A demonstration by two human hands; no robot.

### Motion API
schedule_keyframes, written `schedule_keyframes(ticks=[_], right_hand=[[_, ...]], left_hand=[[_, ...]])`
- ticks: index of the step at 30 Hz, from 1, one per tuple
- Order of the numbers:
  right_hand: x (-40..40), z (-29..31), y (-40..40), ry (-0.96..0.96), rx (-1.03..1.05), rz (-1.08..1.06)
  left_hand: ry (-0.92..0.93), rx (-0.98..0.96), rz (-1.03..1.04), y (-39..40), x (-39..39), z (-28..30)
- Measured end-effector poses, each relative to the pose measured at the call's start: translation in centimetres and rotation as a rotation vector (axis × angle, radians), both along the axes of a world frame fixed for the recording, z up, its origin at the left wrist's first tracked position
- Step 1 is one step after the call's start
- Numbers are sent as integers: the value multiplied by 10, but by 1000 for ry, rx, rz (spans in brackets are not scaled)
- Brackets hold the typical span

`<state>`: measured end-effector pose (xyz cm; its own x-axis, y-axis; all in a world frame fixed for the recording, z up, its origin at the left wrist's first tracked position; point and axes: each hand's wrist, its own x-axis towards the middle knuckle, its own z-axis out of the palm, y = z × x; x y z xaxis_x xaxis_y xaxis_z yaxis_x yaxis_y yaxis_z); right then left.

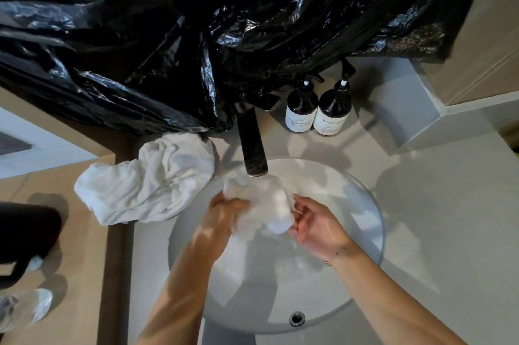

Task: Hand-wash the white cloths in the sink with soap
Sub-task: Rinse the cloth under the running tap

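A wet white cloth (261, 205) is bunched up over the round white sink (362, 204), just under the dark faucet spout (254, 148). My left hand (224, 218) grips its left side. My right hand (317, 228) holds its right end between thumb and fingers, palm partly showing and wet. A second white cloth (146, 180) lies crumpled on the counter left of the sink, its edge reaching the basin rim. Two dark pump soap bottles (300, 108) (334, 114) stand behind the sink to the right of the faucet.
Black plastic sheeting (196, 35) hangs over the back wall and down to the faucet base. A black object (25, 235) and crinkled clear plastic (25, 308) sit on the wooden counter at far left. The overflow hole (296, 318) is at the basin's near side.
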<state>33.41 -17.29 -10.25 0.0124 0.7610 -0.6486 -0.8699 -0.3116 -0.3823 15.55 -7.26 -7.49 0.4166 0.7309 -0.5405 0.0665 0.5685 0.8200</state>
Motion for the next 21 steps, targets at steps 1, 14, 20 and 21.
schedule_keyframes(ticks=[1, 14, 20, 21], right_hand=[[-1, 1, -2, 38, -35, 25], [-1, 56, -9, -222, 125, 59], [2, 94, -22, -808, 146, 13], [2, 105, -21, -875, 172, -14]], left_hand=[[-43, -57, 15, -1, -5, 1], [122, 64, 72, -27, -23, 41], [70, 165, 177, -36, -40, 80], [48, 202, 162, -36, -41, 88]])
